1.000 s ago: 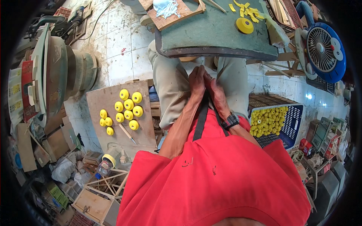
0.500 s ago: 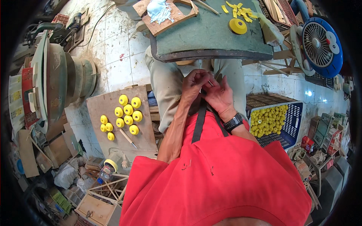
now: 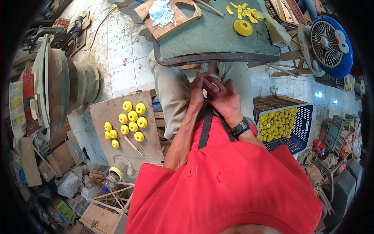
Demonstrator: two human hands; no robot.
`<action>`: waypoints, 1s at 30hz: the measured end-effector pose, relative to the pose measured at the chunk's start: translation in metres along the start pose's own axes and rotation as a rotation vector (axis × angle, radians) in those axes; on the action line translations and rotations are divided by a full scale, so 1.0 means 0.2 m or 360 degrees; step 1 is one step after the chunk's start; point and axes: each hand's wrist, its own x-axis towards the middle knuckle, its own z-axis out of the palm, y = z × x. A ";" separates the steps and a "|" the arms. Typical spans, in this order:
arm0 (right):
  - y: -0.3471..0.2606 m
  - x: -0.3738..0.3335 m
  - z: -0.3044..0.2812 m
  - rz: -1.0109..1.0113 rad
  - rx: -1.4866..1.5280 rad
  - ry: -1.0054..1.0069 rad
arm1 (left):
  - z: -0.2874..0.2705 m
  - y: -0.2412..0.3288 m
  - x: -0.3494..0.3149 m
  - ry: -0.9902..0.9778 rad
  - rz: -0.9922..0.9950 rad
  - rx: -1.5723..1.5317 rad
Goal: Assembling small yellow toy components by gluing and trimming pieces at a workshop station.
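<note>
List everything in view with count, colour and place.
Table: one, green-topped, front
Board with cutout: one, brown, on the table
Paste: one heap, pale blue, on that board
Domed disc: one, yellow, table's right
Strips: several, yellow, beyond the disc
Fan: one, blue, far right
Crate: one, blue, right
Beads: many, yellow, in the crate
Floor-side board: one, brown, left
Domed pieces: twelve, yellow, on it
Pointed tool: one, wooden-handled, beside them
Edge clutter: uncountable
Wristwatch: one, black, right wrist
Left hand: one, bare, over lap
Right hand: one, bare, over lap
</note>
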 end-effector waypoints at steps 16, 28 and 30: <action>0.00 -0.01 -0.03 -0.0005 -0.0258 0.0064 | 0.06 -0.02 -0.01 0.0640 0.0009 0.0910; -0.04 0.02 -0.08 -0.0171 -0.0074 -0.0010 | 0.09 -0.02 -0.08 0.0119 -0.0075 0.0056; -0.03 0.04 -0.10 -0.0124 -0.0026 -0.0169 | 0.11 -0.02 -0.09 0.0317 -0.0074 0.0167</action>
